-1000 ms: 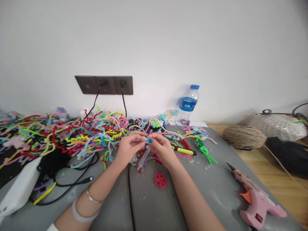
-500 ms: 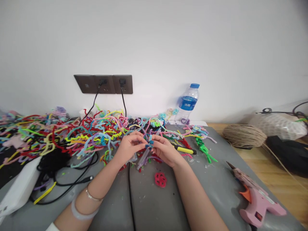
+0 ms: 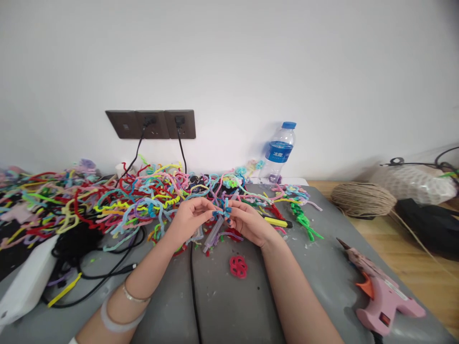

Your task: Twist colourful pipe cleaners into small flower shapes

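Above the grey table, my left hand (image 3: 194, 220) and my right hand (image 3: 247, 221) meet fingertip to fingertip. Both pinch a small light-blue pipe cleaner (image 3: 226, 209) that is bent into a looped shape; the fingers partly hide it. Beneath the hands lie clear glue sticks (image 3: 214, 235). A red pipe-cleaner flower (image 3: 238, 266) rests flat on the table, nearer to me. To the right of my right hand is a yellow utility knife (image 3: 278, 221), partly covered by that hand.
A tangled heap of coloured pipe cleaners (image 3: 118, 196) spreads along the back and left. A pink glue gun (image 3: 385, 296) lies at right, near a twine ball (image 3: 364, 198). A water bottle (image 3: 279, 153) leans on the wall. A white power strip (image 3: 28, 282) and black cables occupy the left.
My left fingers have shifted slightly left, away from the right ones, and more of the light-blue pipe cleaner shows between them. The camera view has moved slightly.
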{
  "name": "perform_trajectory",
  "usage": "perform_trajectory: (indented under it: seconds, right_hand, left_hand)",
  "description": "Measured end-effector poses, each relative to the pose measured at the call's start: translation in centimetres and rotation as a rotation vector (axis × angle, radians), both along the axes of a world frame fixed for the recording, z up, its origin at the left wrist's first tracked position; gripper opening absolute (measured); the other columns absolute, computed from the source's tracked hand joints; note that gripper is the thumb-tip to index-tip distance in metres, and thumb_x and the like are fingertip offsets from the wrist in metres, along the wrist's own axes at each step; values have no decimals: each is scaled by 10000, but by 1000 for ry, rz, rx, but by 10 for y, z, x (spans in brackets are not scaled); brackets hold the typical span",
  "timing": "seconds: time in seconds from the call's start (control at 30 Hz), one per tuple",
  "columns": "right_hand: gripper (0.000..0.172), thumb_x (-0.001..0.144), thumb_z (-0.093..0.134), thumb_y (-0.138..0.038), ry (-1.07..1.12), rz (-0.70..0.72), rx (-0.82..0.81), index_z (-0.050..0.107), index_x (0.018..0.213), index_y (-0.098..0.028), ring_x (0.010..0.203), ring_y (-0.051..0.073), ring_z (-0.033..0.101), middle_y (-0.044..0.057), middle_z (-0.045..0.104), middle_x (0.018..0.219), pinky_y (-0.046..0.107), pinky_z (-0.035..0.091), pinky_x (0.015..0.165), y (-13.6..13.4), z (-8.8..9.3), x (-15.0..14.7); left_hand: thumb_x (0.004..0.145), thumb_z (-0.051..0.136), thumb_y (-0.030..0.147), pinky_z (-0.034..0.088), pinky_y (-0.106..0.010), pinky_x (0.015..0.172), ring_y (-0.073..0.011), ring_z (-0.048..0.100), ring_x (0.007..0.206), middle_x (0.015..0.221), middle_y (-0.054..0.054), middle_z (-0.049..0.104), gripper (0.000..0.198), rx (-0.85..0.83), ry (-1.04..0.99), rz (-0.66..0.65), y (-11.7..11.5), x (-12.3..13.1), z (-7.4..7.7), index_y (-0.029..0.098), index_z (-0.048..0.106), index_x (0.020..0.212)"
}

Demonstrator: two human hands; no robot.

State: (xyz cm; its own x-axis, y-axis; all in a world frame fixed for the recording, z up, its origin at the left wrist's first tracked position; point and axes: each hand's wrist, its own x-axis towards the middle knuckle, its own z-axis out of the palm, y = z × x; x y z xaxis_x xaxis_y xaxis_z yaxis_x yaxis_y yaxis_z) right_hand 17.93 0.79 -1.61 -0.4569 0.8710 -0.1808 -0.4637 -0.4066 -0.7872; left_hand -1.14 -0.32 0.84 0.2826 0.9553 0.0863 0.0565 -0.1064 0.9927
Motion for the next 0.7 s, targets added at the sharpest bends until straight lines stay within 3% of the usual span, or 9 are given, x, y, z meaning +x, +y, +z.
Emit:
perform_trajectory:
  seconds: [0.23, 0.4, 0.53, 0.63, 0.7]
  right_hand:
    - [248, 648, 834, -248, 15, -85, 15, 640, 791, -191, 494, 55, 510, -70, 577, 588, 180, 417, 522, 0, 2, 0]
    - [258, 631, 844, -259, 23, -149, 27, 642, 782, -203, 507, 66, 510, -73, 551, 572, 183, 406, 509, -1, 3, -3]
    - [301, 588, 877, -291, 34, -169, 8, 655, 774, -208, 513, 64, 514, -73, 556, 572, 179, 412, 517, -2, 4, -5]
    - [320, 572, 888, -329, -10, -191, 29, 671, 770, -203, 520, 64, 519, -63, 585, 610, 190, 422, 530, -2, 3, -7]
    - [322, 576, 886, -357, -80, -183, 65, 681, 761, -191, 523, 68, 522, -50, 606, 630, 201, 422, 532, -1, 2, -7]
  left_hand:
    - [826, 621, 181, 521, -323, 786, -206, 678, 922, 978, -91, 738, 61, 227, 94, -72, -2, -3, 5, 167, 615, 767]
    - [832, 606, 125, 501, -286, 713, -180, 665, 883, 1005, -85, 726, 116, 464, 236, -113, 0, -6, 3, 177, 594, 728]
    - [839, 607, 105, 498, -300, 771, -180, 651, 923, 974, -77, 725, 152, 590, 291, -134, 1, -7, 4, 182, 588, 708]
    - [834, 640, 145, 506, -302, 771, -190, 647, 929, 997, -80, 713, 94, 552, 330, -168, 2, -7, 3, 184, 629, 749]
    - [832, 659, 202, 520, -289, 725, -183, 651, 871, 999, -80, 701, 47, 404, 286, -198, 3, -6, 1, 189, 644, 875]
